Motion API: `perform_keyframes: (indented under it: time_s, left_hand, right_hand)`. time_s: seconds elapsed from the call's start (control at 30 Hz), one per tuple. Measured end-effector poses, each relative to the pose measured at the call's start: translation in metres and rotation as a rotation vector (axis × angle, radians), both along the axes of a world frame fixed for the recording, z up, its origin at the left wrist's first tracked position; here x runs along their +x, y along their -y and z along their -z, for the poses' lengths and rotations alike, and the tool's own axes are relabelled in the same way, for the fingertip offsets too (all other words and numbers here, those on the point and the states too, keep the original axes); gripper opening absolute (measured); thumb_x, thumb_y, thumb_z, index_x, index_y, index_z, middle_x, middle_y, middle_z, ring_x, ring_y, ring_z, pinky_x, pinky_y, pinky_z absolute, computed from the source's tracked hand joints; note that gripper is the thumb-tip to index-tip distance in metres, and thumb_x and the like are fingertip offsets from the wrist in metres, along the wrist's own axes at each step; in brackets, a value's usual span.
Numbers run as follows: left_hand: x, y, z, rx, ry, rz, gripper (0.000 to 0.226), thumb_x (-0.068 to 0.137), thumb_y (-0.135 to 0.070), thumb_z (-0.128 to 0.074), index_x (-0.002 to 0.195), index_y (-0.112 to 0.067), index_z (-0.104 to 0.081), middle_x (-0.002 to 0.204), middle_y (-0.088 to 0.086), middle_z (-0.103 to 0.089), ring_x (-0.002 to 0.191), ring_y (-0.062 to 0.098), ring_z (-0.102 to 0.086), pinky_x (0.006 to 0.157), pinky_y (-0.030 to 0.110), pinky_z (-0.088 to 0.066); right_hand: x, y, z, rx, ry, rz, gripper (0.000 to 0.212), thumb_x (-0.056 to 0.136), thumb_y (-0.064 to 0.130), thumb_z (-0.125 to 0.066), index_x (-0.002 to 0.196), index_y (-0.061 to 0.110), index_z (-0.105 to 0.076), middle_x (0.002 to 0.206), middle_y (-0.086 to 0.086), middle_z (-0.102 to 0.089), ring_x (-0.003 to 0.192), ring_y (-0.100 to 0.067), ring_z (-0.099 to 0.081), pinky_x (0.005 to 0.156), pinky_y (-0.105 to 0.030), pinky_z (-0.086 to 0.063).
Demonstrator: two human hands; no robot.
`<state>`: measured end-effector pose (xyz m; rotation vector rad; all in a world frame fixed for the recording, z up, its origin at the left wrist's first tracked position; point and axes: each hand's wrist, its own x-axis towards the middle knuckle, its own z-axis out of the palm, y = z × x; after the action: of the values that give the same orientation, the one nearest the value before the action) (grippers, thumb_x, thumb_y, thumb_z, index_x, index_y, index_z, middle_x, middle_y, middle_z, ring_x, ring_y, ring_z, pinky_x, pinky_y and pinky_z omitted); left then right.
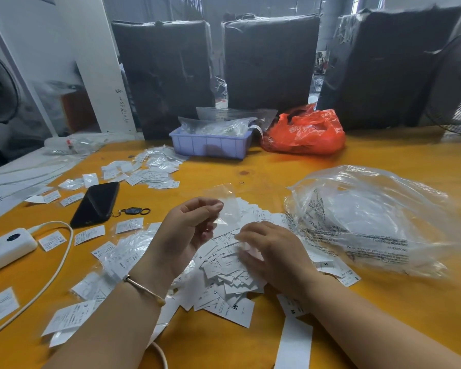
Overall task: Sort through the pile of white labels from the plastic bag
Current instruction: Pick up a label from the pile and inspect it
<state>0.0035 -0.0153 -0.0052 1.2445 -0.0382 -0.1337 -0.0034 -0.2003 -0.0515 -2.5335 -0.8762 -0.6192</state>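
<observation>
Dozens of white labels (pixel 224 270) lie heaped at the centre of a yellow worktable (pixel 370 158) as a person sorts them by hand. The left hand (pixel 186 230) is raised above the heap, thumb and fingers pinching a small clear sleeve (pixel 228 209); the right hand (pixel 274 251) rests on top of the pile, fingers curled into the labels, though motion blur hides whether it grips one. The large clear plastic bag (pixel 370 222) sits crumpled just to the right, touching the heap, and looks largely emptied. Small groups of labels (pixel 149 169) and single ones in clear sleeves lie scattered across the left side of the table, around a black phone (pixel 96 203) and a white power bank (pixel 6 249). Judging by the size of the central pile, most of the sorting remains to be done.
</observation>
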Motion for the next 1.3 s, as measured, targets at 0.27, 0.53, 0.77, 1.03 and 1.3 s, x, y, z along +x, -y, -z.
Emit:
perform_keyframes:
  time_s: [0.27,0.53,0.77,1.03,1.3]
  left_hand:
    - [0.000,-0.003,0.001,-0.096,-0.051,0.110,0.030,0.064,0.002,-0.071,0.085,-0.013,-0.055,0.073,0.006,-0.070,0.064,0.015,-0.067,0.056,0.019,-0.055]
    - [0.001,-0.002,0.001,0.012,-0.074,0.129,0.018,0.064,-0.002,-0.074,0.080,-0.010,-0.076,0.077,0.006,-0.072,0.061,0.009,-0.056,0.049,0.016,-0.038]
    - [-0.003,-0.002,0.001,0.020,-0.123,0.116,0.017,0.061,-0.004,-0.075,0.068,-0.015,-0.062,0.090,0.016,-0.076,0.068,0.018,-0.071,0.056,0.019,-0.055]
    - [-0.004,-0.002,0.003,0.288,-0.046,0.114,0.030,0.053,-0.030,-0.082,0.079,-0.014,-0.080,0.090,0.002,-0.074,0.077,0.011,-0.059,0.066,0.022,-0.043]
    - [-0.003,0.000,0.007,0.314,0.025,0.128,0.017,0.076,-0.002,-0.075,0.072,-0.016,-0.067,0.082,0.012,-0.075,0.069,0.017,-0.067,0.066,0.024,-0.048]
  right_hand:
    - [0.004,-0.003,0.003,-0.017,-0.013,-0.052,0.013,0.088,0.016,-0.066,0.087,0.005,-0.073,0.092,-0.007,-0.071,0.083,-0.028,-0.060,0.068,-0.039,-0.051]
    - [0.001,-0.004,-0.001,-0.159,0.140,-0.003,0.009,0.073,-0.002,-0.071,0.075,0.005,-0.065,0.076,-0.010,-0.065,0.067,-0.027,-0.059,0.050,-0.033,-0.048]
    - [-0.003,0.002,-0.015,-0.264,0.186,0.008,0.012,0.072,0.004,-0.075,0.078,0.008,-0.065,0.082,-0.005,-0.063,0.069,-0.018,-0.055,0.050,-0.027,-0.044]
    - [0.002,0.023,-0.017,0.316,-0.355,0.017,0.023,0.078,0.003,-0.071,0.068,0.022,-0.064,0.105,0.009,-0.060,0.096,-0.005,-0.056,0.078,-0.024,-0.052]
    - [0.003,0.031,-0.019,0.591,-0.551,0.103,0.023,0.084,-0.008,-0.054,0.075,0.011,-0.064,0.074,-0.006,-0.069,0.068,-0.016,-0.066,0.058,-0.026,-0.049]
